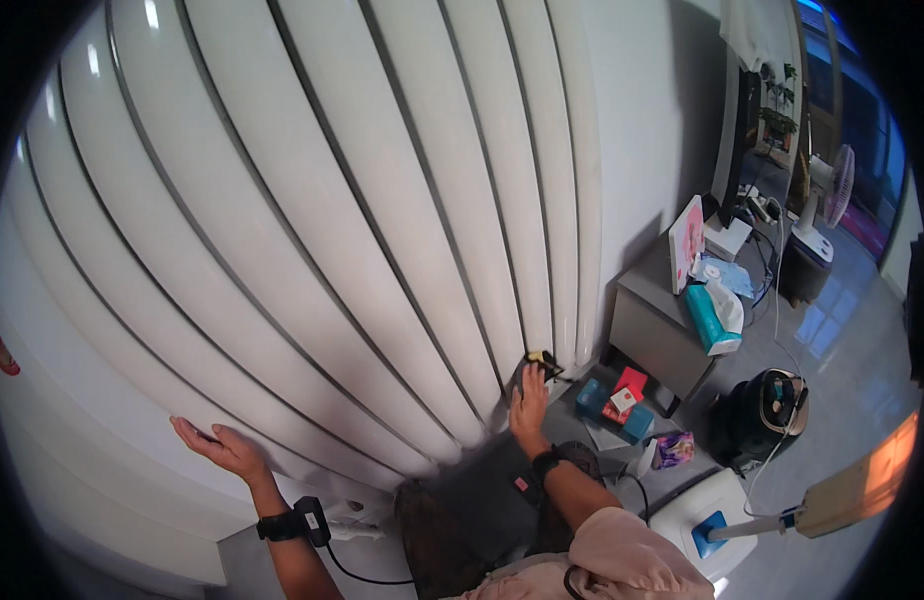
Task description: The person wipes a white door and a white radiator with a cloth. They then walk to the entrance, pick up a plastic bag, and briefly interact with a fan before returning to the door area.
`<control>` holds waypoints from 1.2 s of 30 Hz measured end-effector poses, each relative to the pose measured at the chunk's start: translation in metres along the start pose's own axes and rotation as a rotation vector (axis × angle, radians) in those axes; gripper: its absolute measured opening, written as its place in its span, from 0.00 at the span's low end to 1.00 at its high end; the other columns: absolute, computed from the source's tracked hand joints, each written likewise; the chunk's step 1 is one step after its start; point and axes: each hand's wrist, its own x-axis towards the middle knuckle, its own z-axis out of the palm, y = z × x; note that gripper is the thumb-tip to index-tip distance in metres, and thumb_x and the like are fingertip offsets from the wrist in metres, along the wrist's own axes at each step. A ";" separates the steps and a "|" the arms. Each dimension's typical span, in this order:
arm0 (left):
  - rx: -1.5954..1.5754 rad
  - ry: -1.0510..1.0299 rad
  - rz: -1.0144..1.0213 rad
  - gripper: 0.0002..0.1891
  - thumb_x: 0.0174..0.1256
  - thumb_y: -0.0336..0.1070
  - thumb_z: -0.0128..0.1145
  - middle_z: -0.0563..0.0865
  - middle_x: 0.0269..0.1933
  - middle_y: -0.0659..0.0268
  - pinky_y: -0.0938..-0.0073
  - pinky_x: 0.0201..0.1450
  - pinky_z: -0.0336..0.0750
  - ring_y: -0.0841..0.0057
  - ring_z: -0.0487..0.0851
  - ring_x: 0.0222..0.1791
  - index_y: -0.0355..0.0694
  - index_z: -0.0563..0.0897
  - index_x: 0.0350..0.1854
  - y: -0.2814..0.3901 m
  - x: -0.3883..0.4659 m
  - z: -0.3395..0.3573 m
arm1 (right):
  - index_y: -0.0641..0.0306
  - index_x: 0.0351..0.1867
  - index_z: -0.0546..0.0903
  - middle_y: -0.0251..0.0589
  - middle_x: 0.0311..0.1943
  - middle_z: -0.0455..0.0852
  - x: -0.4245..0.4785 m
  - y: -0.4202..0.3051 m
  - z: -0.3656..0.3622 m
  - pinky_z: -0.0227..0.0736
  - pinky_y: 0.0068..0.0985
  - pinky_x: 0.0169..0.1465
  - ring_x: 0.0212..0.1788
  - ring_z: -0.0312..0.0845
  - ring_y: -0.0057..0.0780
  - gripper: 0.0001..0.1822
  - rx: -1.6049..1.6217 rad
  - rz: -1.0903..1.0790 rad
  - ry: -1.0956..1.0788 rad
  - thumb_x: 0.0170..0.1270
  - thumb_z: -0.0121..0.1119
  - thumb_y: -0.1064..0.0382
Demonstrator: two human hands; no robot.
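Note:
In front of me stands a white column radiator [402,225] with wide vertical tubes. My left hand [226,450] is raised beside its lower left part, fingers apart, and I see nothing in it. Near the radiator's lower right end, my right hand [531,405] has its fingers on a small black-and-yellow tool [541,361], perhaps a tape measure. The fingers partly hide this tool, which lies against or close to the tubes. A black strap with a small box [310,521] and a cable sits on my left wrist; a black band [544,465] is on the right.
A teal box [593,397] with red packets lies on the floor at right. Behind it, a grey cabinet [649,330] carries a tissue pack [706,319] and a monitor. A black bin-like appliance [732,420], a white-based stand [672,517] and a fan [837,187] stand further right.

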 end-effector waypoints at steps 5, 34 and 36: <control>-0.012 -0.005 -0.015 0.25 0.61 0.26 0.38 0.52 0.65 0.48 0.62 0.67 0.45 0.58 0.51 0.67 0.28 0.54 0.61 -0.006 -0.003 0.001 | 0.66 0.59 0.65 0.61 0.63 0.53 0.033 -0.086 0.005 0.33 0.43 0.66 0.67 0.43 0.54 0.27 0.125 -0.187 0.143 0.55 0.50 0.69; -0.007 -0.043 -0.057 0.25 0.58 0.26 0.41 0.53 0.64 0.45 0.61 0.66 0.46 0.55 0.52 0.66 0.26 0.57 0.60 0.000 0.002 -0.010 | 0.52 0.56 0.71 0.46 0.59 0.65 0.134 -0.336 -0.031 0.42 0.56 0.59 0.59 0.56 0.53 0.30 0.255 -0.907 0.253 0.46 0.57 0.70; 0.003 -0.048 -0.060 0.25 0.58 0.26 0.41 0.54 0.64 0.45 0.61 0.66 0.46 0.55 0.52 0.66 0.25 0.57 0.60 0.001 -0.001 -0.009 | 0.49 0.55 0.72 0.40 0.59 0.66 0.125 -0.334 -0.030 0.45 0.56 0.57 0.57 0.58 0.51 0.28 0.150 -0.889 0.221 0.47 0.56 0.69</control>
